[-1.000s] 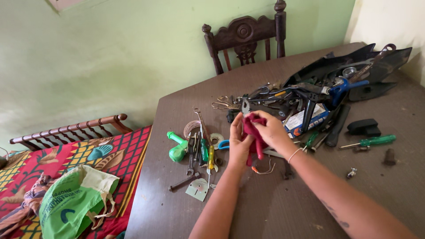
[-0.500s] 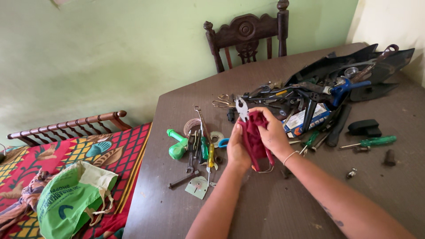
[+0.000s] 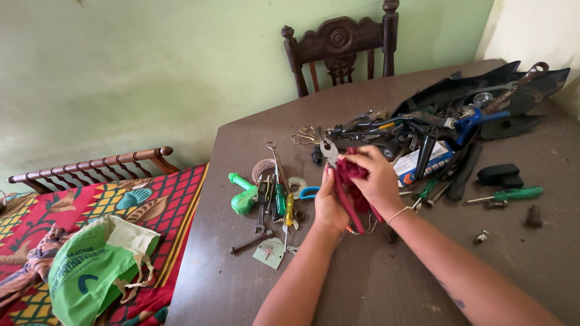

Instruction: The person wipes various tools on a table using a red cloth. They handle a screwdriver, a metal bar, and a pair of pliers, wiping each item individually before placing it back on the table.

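Observation:
Both of my hands are over the middle of a dark brown table (image 3: pixel 374 284). My left hand (image 3: pixel 328 205) holds a pair of pliers (image 3: pixel 329 150) with red handles, metal jaws pointing up and away. My right hand (image 3: pixel 376 179) presses a dark red cloth (image 3: pixel 348 175) around the pliers' handles. The red handles stick out below the hands toward me.
Left of the hands lie a green tool (image 3: pixel 243 197), screwdrivers (image 3: pixel 283 205), a wrench and tape. A heap of tools on black plastic (image 3: pixel 459 115) fills the far right; a green screwdriver (image 3: pixel 513 194) lies apart. A carved wooden chair (image 3: pixel 341 48) stands behind. A bed with a green bag (image 3: pixel 90 265) is left.
The right hand has rubbed the red cloth along the pliers, first up near the jaws, now lower over the handles. The pliers have tilted slightly left.

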